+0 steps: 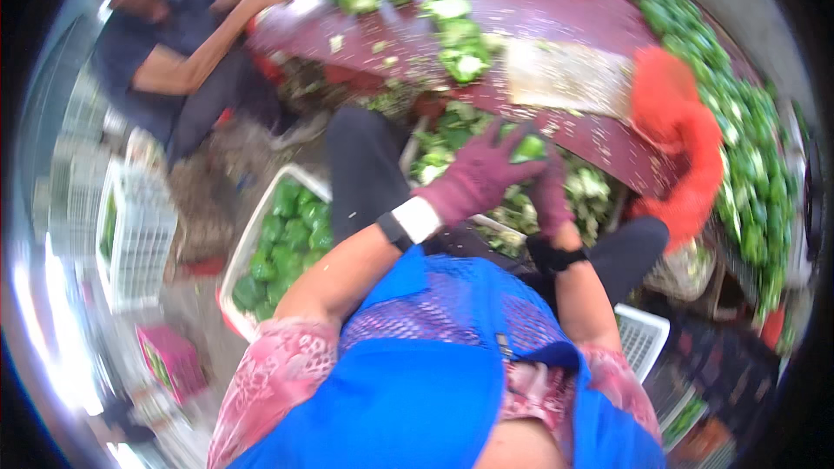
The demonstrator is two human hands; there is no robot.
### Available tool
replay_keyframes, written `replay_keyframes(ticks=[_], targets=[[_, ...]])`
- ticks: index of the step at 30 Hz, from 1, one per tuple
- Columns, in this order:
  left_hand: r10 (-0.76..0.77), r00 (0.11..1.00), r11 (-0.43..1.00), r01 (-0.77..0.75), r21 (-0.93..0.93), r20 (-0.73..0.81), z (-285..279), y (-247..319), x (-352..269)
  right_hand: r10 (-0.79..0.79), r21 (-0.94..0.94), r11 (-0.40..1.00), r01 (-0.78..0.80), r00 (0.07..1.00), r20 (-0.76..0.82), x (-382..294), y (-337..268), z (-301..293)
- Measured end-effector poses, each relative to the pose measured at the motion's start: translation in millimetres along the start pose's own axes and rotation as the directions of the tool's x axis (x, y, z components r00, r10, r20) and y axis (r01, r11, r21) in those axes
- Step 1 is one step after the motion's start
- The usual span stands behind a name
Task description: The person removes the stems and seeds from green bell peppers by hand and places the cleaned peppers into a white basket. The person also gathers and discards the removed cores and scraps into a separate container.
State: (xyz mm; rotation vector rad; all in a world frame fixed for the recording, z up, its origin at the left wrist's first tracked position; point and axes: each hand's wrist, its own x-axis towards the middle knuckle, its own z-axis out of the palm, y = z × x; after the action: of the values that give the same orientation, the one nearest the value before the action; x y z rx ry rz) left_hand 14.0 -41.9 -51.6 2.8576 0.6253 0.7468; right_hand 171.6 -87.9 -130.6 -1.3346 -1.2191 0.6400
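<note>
Both hands wear maroon gloves and meet over the containers in front of my lap. My left hand (479,172) is closed around a green bell pepper (529,148), its fingers spread over the top. Against the pepper's right side lies my right hand (550,192), its fingertips partly hidden and blurred. Beyond them, on the edge of the dark red table (554,6), are a pale board (563,75) strewn with seeds and a row of green peppers with pale cut faces (464,62). Trimmings and leaves (586,189) fill a container below my hands.
A white crate of green peppers (287,241) stands beside my left leg. Red mesh cloth (677,124) hangs over the table edge at right, near many piled green peppers (749,143). A person (176,45) sits at the upper left. White crates (137,234) and a pink crate (171,361) stand left.
</note>
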Motion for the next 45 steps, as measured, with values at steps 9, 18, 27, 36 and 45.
replay_keyframes(ticks=[9, 18, 27, 36, 45], targets=[[-0.609, 0.737, 0.733, 0.664, 0.145, -0.293, -194, -43, -199, 0.265, 0.309, 0.927, -0.212, 0.954, -0.140, 30, 75, -32], [-0.907, -0.264, -0.199, 0.955, -0.218, -0.329, -219, 52, -512, 0.227, 0.111, 0.970, -0.215, 0.968, -0.109, 31, 74, -39], [-0.853, -0.425, -0.510, 0.801, -0.313, 0.302, -106, 114, -506, 0.210, 0.104, 0.974, -0.201, 0.974, -0.083, 30, 74, -40], [-0.782, -0.523, -0.545, 0.838, 0.036, 0.341, -121, 95, -493, 0.082, -0.070, 0.992, -0.102, 0.968, -0.239, 26, 59, -30], [-0.661, -0.518, -0.083, 0.769, 0.633, 0.543, -104, 58, -477, -0.046, -0.591, 0.800, 0.103, 0.993, 0.110, 111, 1, 50]])
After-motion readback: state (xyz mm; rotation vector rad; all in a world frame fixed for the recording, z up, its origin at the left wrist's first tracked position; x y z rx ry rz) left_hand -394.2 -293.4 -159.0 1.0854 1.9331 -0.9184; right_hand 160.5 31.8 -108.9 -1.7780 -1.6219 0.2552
